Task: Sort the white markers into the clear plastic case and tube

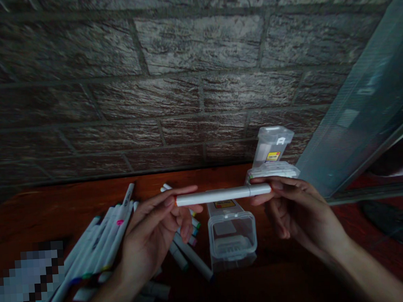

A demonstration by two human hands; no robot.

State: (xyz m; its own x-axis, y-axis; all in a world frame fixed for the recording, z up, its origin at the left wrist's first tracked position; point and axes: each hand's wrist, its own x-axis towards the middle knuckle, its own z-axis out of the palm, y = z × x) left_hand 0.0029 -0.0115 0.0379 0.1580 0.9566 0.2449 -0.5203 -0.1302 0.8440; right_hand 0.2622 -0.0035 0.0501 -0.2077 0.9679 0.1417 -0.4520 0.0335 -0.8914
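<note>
A white marker (pixel 221 195) with orange ends is held level in the air between my two hands. My left hand (pixel 154 222) pinches its left end between thumb and fingers. At the other end, my right hand (pixel 293 204) grips the tip the same way. Below the marker, a clear plastic case (pixel 233 240) lies on the wooden table with its open mouth facing me. Many white markers (pixel 101 239) with coloured ends lie beside and behind my left hand, partly hidden by it.
A second clear plastic case (pixel 272 146) with a yellow label stands at the back right of the table (pixel 148 179), a clear lid (pixel 274 170) near its base. Behind rises a brick wall (pixel 201 92). A glass panel (pixel 348 96) stands to the right.
</note>
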